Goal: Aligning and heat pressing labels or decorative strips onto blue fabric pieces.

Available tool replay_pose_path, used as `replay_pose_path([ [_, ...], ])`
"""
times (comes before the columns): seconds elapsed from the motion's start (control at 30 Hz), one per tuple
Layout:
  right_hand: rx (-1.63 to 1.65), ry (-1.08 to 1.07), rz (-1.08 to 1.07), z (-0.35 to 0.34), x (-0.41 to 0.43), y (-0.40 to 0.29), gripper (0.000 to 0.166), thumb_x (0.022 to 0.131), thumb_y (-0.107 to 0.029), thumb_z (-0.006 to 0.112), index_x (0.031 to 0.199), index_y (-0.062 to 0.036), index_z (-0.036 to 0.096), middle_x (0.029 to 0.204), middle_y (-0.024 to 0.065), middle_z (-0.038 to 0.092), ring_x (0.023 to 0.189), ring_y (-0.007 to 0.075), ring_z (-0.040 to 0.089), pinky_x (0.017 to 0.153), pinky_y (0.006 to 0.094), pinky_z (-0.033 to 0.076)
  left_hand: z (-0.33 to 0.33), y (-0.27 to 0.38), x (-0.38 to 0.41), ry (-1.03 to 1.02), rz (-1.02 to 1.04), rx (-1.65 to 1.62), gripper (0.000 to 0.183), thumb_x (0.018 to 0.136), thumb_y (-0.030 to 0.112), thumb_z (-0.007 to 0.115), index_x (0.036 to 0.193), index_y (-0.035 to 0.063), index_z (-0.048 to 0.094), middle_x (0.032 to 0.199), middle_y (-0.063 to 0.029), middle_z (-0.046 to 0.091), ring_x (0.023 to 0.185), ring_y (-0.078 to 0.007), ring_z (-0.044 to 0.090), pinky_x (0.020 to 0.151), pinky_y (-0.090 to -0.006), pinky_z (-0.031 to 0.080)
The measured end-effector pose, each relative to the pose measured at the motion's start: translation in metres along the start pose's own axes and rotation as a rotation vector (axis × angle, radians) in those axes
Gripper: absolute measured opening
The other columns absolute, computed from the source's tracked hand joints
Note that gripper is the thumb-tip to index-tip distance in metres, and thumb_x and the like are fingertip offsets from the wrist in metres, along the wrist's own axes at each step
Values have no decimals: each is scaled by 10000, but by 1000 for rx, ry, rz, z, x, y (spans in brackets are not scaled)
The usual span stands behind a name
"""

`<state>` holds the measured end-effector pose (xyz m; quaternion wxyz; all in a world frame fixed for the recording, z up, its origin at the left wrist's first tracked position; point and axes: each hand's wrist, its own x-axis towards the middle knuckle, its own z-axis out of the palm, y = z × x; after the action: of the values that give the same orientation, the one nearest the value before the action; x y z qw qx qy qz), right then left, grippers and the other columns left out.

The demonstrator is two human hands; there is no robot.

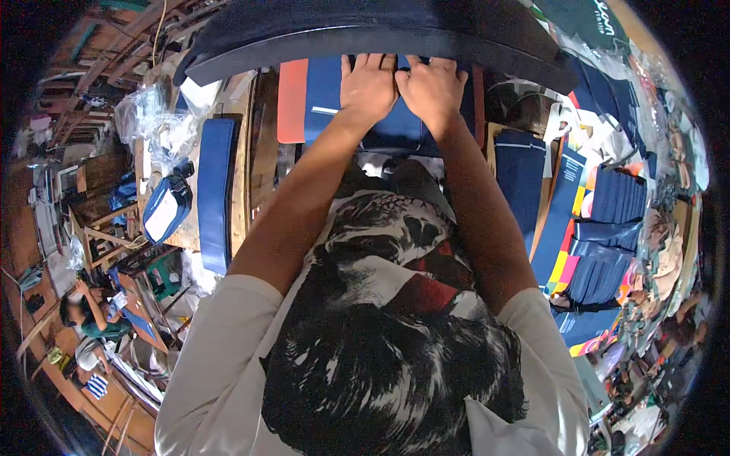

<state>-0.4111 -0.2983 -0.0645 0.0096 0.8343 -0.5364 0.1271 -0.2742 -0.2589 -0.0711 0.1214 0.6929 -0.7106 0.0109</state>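
Both of my hands lie palm down, side by side, on a dark blue flat sheet [393, 128] in front of me. My left hand [369, 85] rests on it with the fingers pointing away and the thumb beside the index finger. Close beside it, my right hand [432, 91] presses on the same sheet. My fingertips reach the lower edge of a wide black machine part or cover [376, 43], which hides their ends. An orange-red panel [292, 102] shows at the left of the blue sheet, and a short white strip [324, 110] lies near my left wrist.
On the left a wooden table [242, 188] bears a stack of long blue pieces [217, 194], a blue pouch [167, 210] and clear plastic. At right are blue panels [519, 182] and bundled blue pieces [619, 194]. Another person [97, 319] sits far left.
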Motion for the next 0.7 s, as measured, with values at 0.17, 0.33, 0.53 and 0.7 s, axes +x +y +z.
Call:
replay_pose_path([
  [0.17, 13, 47, 9, 1, 2, 0, 453, 858, -427, 598, 1214, -185, 737, 1157, 205, 647, 1138, 396, 585, 932, 630, 452, 6, -3, -1, 91, 25, -19, 527, 936, 311, 584, 1404, 70, 565, 1426, -101, 521, 1370, -325, 468, 1155, -670, 298],
  [0.33, 12, 42, 10, 1, 1, -1, 459, 853, -417, 603, 1234, -190, 723, 1168, 205, 631, 1135, 395, 582, 946, 627, 447, 6, -5, -1, 52, 35, 19, 597, 923, 337, 622, 1455, 90, 513, 1423, -129, 511, 1341, -346, 486, 1154, -646, 322],
  [0.53, 35, 34, 29, -3, -2, -3, 449, 841, -416, 619, 1215, -191, 725, 1127, 192, 631, 1131, 387, 583, 950, 615, 447, 4, -5, -2, 45, 32, 17, 587, 935, 334, 611, 1460, 93, 510, 1433, -123, 506, 1349, -346, 481, 1147, -648, 327],
  [0.7, 37, -10, 29, -5, -1, -2, 463, 841, -426, 632, 1236, -199, 713, 1136, 185, 619, 1133, 382, 582, 941, 606, 451, 4, -4, -2, 36, 32, 9, 586, 941, 335, 604, 1468, 97, 504, 1438, -124, 509, 1354, -340, 479, 1139, -652, 333],
])
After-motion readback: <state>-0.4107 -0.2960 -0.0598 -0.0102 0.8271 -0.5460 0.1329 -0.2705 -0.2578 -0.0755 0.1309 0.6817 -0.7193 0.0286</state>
